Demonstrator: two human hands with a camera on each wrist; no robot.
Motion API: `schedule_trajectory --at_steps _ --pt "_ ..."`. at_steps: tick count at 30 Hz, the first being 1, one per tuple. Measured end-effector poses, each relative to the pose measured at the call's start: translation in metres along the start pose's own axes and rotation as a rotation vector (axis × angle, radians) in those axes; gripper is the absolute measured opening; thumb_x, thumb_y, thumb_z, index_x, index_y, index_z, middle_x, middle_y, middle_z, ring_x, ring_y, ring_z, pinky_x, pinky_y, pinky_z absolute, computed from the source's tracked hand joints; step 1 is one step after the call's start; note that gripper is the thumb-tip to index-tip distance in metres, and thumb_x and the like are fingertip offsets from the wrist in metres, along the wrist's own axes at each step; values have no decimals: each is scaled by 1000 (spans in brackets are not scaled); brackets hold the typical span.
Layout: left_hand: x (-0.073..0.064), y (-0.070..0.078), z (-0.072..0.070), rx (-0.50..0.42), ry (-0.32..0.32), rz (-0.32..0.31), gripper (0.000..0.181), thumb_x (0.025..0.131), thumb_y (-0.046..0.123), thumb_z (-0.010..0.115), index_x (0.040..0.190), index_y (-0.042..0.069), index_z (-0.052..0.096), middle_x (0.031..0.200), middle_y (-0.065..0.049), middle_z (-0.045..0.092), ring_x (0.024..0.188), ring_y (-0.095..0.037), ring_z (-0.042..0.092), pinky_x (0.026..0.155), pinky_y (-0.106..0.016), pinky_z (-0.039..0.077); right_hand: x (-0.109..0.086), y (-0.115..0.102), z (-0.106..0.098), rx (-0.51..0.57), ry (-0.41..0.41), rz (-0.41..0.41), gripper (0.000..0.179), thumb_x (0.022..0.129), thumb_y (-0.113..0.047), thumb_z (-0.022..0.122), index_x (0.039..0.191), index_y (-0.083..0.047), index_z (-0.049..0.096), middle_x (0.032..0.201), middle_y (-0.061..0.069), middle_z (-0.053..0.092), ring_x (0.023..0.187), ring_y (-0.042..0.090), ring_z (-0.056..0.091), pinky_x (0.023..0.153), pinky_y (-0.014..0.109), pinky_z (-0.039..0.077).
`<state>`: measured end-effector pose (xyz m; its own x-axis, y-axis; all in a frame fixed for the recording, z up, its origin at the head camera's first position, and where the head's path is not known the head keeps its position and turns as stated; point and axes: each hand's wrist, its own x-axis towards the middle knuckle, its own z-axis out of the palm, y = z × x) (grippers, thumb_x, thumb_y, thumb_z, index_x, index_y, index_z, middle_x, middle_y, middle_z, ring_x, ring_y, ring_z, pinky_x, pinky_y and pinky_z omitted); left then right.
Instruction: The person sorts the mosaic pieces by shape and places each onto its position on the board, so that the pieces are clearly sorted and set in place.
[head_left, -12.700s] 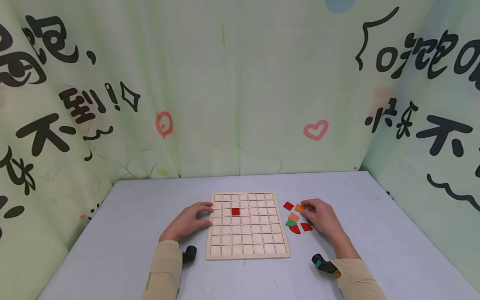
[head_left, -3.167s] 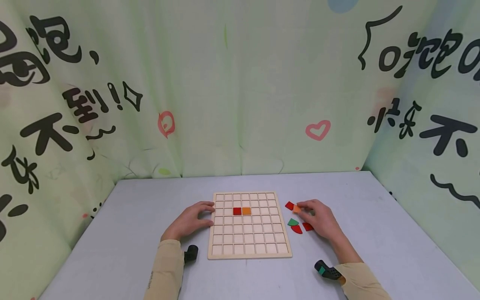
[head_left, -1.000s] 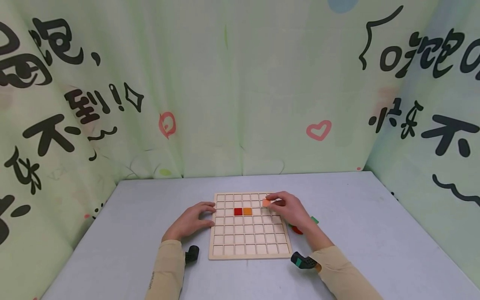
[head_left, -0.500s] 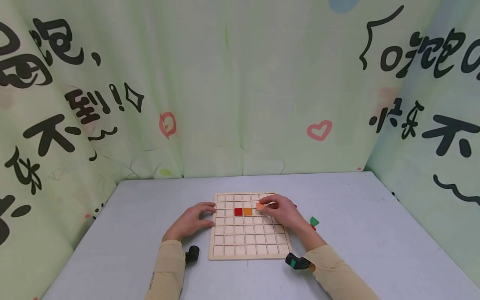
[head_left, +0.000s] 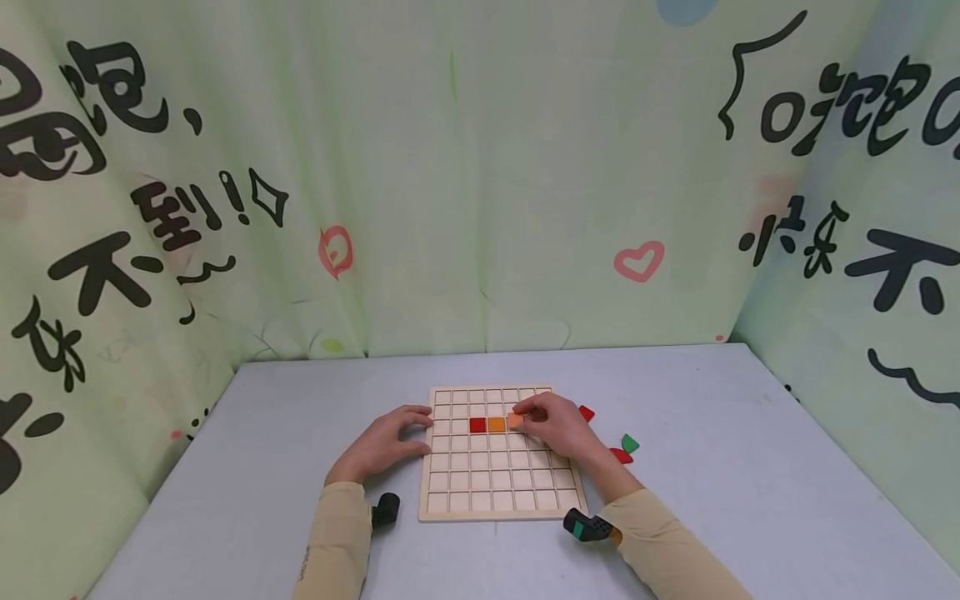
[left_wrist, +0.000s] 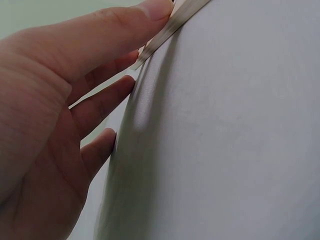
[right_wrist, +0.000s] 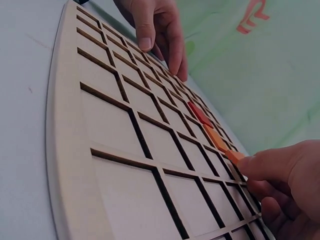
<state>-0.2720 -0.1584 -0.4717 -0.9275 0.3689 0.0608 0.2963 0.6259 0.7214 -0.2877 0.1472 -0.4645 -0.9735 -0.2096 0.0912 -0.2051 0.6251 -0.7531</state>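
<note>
A wooden grid board (head_left: 502, 515) lies flat on the table. Set in one row of its cells are a red square tile (head_left: 477, 425) and, beside it, an orange square tile (head_left: 496, 425). My right hand (head_left: 555, 423) pinches a lighter orange square tile (right_wrist: 234, 157) by its edge, over the cell to the right of the orange tile. In the right wrist view this tile looks tilted, its near end under my thumb. My left hand (head_left: 381, 442) rests against the board's left edge, thumb and fingers spread; the left wrist view shows the thumb touching the rim.
To the right of the board lie loose pieces: a red one (head_left: 587, 413), a green one (head_left: 630, 443) and a red curved one (head_left: 622, 455). My right forearm may hide others. A patterned curtain (head_left: 480, 208) hangs behind the white table (head_left: 285, 417).
The orange tile joined the red one on the board earlier. Since then my right hand picked up the lighter orange tile and carried it leftward to that row. My left hand stays put.
</note>
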Motion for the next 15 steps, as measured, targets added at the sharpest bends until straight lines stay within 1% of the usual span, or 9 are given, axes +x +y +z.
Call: schedule_trajectory --at_steps 3,7,11,15 --pt "0 0 1 8 1 -3 38 83 18 79 118 8 68 140 -4 54 135 -30 43 112 -47 35 0 0 1 -35 -4 -25 19 86 -11 75 105 -10 74 99 -1 65 86 15 56 79 29 52" --pt "1 0 1 10 4 -10 38 83 18 79 118 8 68 140 -4 53 135 -30 42 112 -47 35 -1 -1 1 -48 -8 -48 18 86 -7 73 104 -9 74 98 1 65 84 15 55 77 29 51" --pt "0 1 1 11 3 -13 38 83 17 79 118 8 68 140 -4 53 135 -29 43 112 -46 35 -1 -2 1 -55 -12 -52 18 86 -6 72 104 -8 74 97 1 64 83 15 55 76 29 51" --pt "-1 2 1 11 -2 -29 39 83 16 79 119 8 68 140 -3 53 136 -28 42 112 -46 35 -1 -4 1 -60 -17 -46 19 86 -6 72 104 -8 74 97 1 64 84 15 54 76 30 50"
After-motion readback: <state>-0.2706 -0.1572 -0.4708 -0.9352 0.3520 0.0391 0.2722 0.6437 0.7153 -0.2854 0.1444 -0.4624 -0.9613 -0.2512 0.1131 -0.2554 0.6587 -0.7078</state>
